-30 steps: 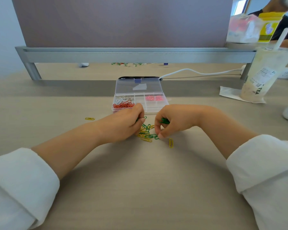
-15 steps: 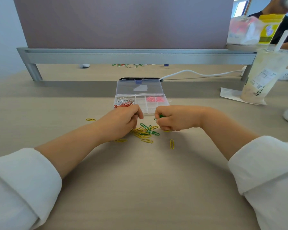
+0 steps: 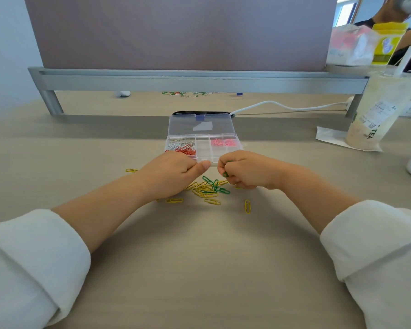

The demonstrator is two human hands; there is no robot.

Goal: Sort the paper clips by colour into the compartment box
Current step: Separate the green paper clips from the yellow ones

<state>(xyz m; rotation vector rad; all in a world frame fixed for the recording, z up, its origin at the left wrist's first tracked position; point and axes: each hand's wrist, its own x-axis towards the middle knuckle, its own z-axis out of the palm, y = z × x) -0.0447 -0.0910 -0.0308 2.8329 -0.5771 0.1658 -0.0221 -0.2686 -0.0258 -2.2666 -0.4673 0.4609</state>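
Both hands curl above the pile, right hand (image 3: 243, 169) pinching green clips (image 3: 225, 174).

Tabletop (image 3: 199, 269): matt, pale wood-grain laminate with fine horizontal streaks. Compartment box (image 3: 203, 150): clear, smooth plastic, its open lid (image 3: 201, 124) glossy with a pale reflection and a blue plastic clasp. Paper clips: thin wire with a glossy coloured coating, yellow and green in the loose pile (image 3: 208, 189), red (image 3: 184, 151), white (image 3: 173, 146) and pink (image 3: 223, 142) in the box. Sleeves (image 3: 31, 264): white, soft matt cloth, rolled at the cuff. Desk divider rail (image 3: 199, 80): brushed grey metal; panel (image 3: 180, 32) above it: matt, cloth-like. Drink cup (image 3: 380, 112): translucent plastic with a printed paper label, standing on a white paper napkin (image 3: 330, 136).
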